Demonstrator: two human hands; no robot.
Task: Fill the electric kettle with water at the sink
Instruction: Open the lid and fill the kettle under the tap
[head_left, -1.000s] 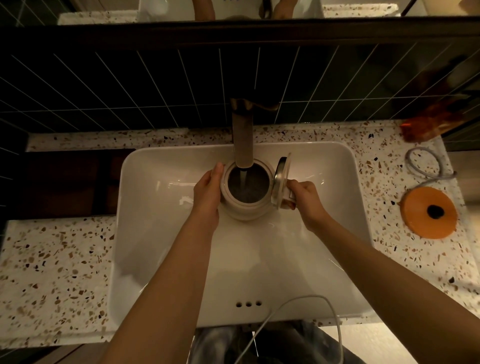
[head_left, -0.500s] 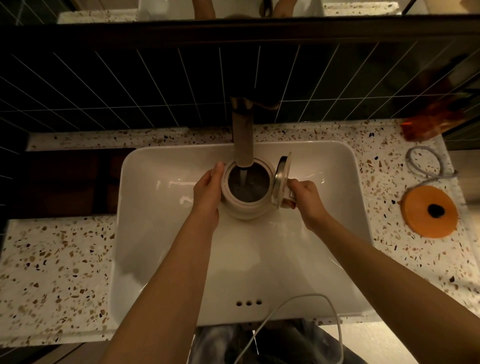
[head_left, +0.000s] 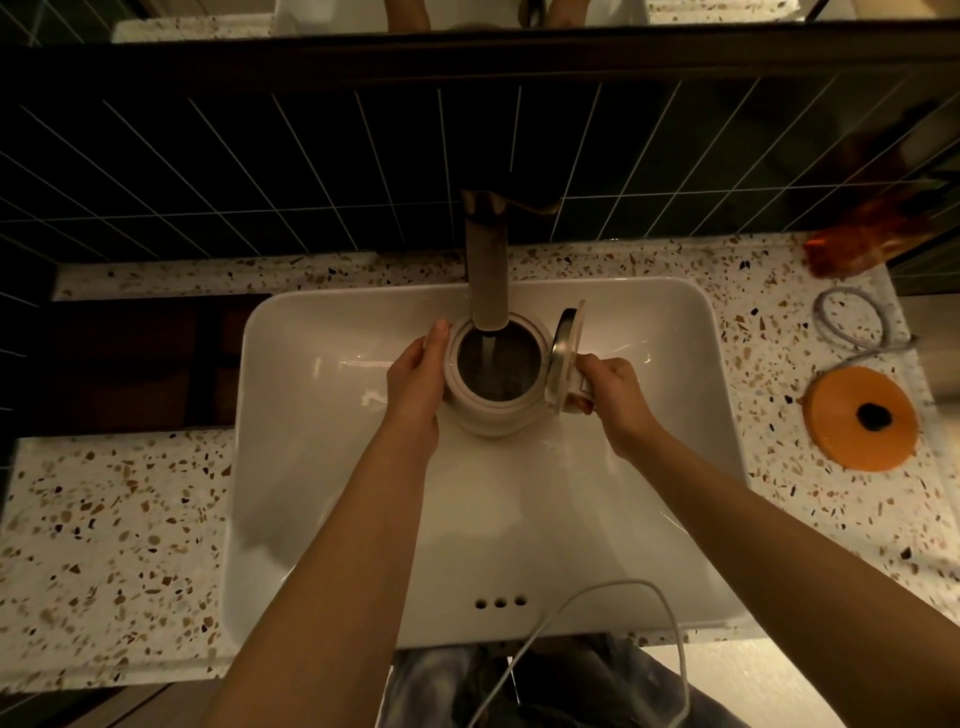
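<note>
1. The kettle (head_left: 493, 387), lid (head_left: 565, 356) swung open, sits mid-frame in the sink (head_left: 322, 467) under the running tap (head_left: 487, 270).
2. Left hand (head_left: 415, 387) fingers wrap its left side.
3. Right hand (head_left: 610, 392) fingers clamp its handle, frame right.

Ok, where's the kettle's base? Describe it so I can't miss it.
Start at the white sink and go to the speckled counter on its right. The base is the flat orange disc with a dark centre, nearer than the grey cord loop.
</note>
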